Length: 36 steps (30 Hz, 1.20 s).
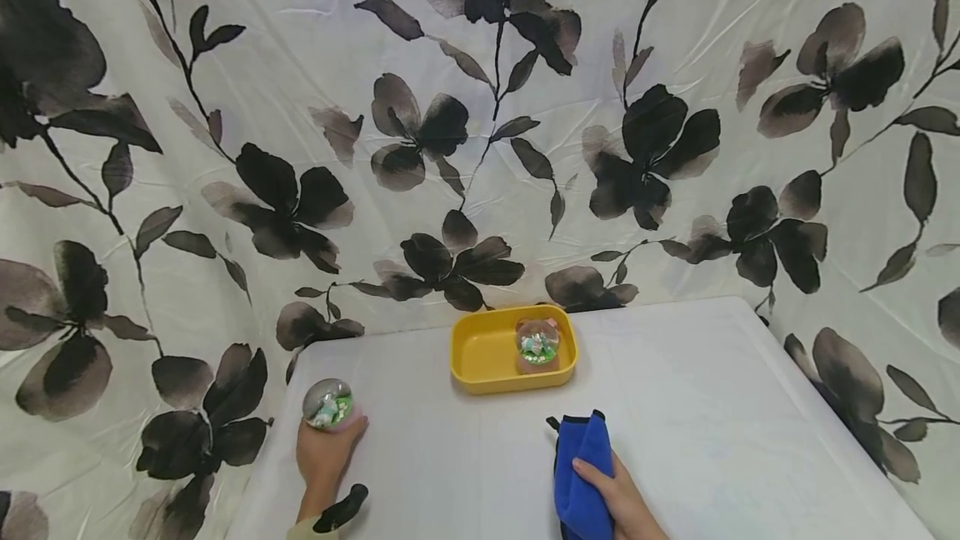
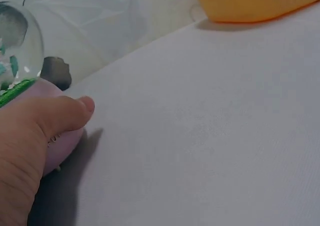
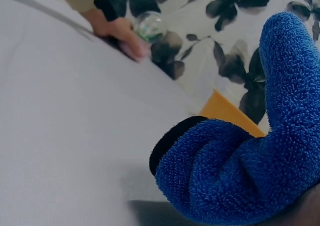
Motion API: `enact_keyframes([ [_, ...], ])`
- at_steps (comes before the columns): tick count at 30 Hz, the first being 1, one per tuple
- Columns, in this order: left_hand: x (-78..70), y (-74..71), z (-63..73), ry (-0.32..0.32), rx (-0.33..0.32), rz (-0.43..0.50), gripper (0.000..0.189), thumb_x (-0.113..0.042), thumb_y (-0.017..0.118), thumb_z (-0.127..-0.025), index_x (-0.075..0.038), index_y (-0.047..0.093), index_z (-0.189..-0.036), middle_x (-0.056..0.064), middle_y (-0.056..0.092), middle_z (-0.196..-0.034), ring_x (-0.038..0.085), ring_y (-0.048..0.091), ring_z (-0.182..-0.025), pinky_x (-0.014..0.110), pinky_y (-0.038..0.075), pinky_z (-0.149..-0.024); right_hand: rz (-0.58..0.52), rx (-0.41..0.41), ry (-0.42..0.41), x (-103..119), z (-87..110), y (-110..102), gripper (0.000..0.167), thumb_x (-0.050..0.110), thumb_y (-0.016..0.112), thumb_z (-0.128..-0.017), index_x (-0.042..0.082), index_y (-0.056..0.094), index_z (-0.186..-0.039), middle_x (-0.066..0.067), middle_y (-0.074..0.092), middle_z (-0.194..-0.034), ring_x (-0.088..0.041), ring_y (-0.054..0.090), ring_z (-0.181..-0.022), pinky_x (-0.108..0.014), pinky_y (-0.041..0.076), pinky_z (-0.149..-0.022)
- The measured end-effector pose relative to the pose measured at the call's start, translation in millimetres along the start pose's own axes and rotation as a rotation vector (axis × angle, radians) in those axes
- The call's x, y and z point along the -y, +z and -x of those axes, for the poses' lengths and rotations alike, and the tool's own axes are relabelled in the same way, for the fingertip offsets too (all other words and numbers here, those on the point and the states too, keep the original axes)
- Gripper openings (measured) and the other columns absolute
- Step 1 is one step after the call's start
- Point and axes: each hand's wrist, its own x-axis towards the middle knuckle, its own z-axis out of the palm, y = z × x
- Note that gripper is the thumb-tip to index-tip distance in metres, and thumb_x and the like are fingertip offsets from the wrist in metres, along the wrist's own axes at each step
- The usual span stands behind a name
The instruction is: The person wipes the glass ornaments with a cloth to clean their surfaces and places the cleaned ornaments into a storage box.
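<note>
My left hand (image 1: 324, 457) grips a snow globe (image 1: 328, 405) by its pink base, near the table's left edge. Its clear dome holds a small figure on green; in the left wrist view the thumb (image 2: 60, 113) lies across the pink base (image 2: 67, 146). On the right, my right hand (image 1: 626, 498) holds a folded blue cloth (image 1: 583, 469) with black edging, thumb on top. The right wrist view shows the terry cloth (image 3: 220, 171) bunched, covering most of that hand. A second snow globe (image 1: 538, 344) stands in the right part of a yellow tray (image 1: 480, 386).
The yellow tray sits at the back middle of the white table (image 1: 450, 473). Behind the table hangs a white curtain (image 1: 540, 190) with dark flower prints. A dark band (image 1: 341, 508) is around the left wrist.
</note>
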Motion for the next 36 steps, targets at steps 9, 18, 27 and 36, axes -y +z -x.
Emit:
enact_keyframes([
  [9,-0.3,-12.6,3.2,0.027,-0.058,0.116,0.095,-0.016,0.088,-0.064,0.010,0.035,-0.139,0.029,0.041,-0.131,0.044,0.041,-0.119,0.057,0.032,-0.102,0.004,0.003,0.021,-1,-1.7,1,0.083,0.031,0.057,-0.097,-0.003,0.003,-0.150,-0.033,0.033,-0.139,-0.028,0.053,-0.108,-0.044,0.047,-0.089],
  [18,-24.6,-35.0,8.6,-0.032,-0.012,0.407,0.094,-0.017,0.091,-0.067,-0.003,0.033,-0.139,0.016,0.038,-0.136,0.033,0.038,-0.120,0.050,0.035,-0.095,0.048,-0.018,0.025,-2,-2.3,1,0.086,0.032,0.058,-0.096,-0.005,0.003,-0.150,-0.037,0.030,-0.139,-0.033,0.052,-0.110,-0.047,0.047,-0.090],
  [27,-50.2,-55.7,18.2,-0.017,-0.045,0.622,0.079,-0.003,0.085,-0.072,-0.011,0.046,-0.140,0.006,0.042,-0.135,0.023,0.039,-0.119,0.013,0.044,-0.081,0.097,-0.034,0.041,-1,-1.7,-2,0.087,0.033,0.059,-0.095,-0.007,0.004,-0.149,-0.038,0.029,-0.139,-0.036,0.051,-0.112,-0.049,0.046,-0.090],
  [36,-73.7,-51.2,39.2,-0.058,0.095,0.748,0.072,0.007,0.079,-0.076,-0.009,0.047,-0.138,0.000,0.044,-0.130,0.019,0.041,-0.116,0.013,0.049,-0.078,0.003,0.045,0.045,3,-5.8,15,0.087,0.032,0.061,-0.095,-0.002,0.004,-0.150,-0.031,0.032,-0.141,-0.029,0.050,-0.112,-0.043,0.045,-0.092],
])
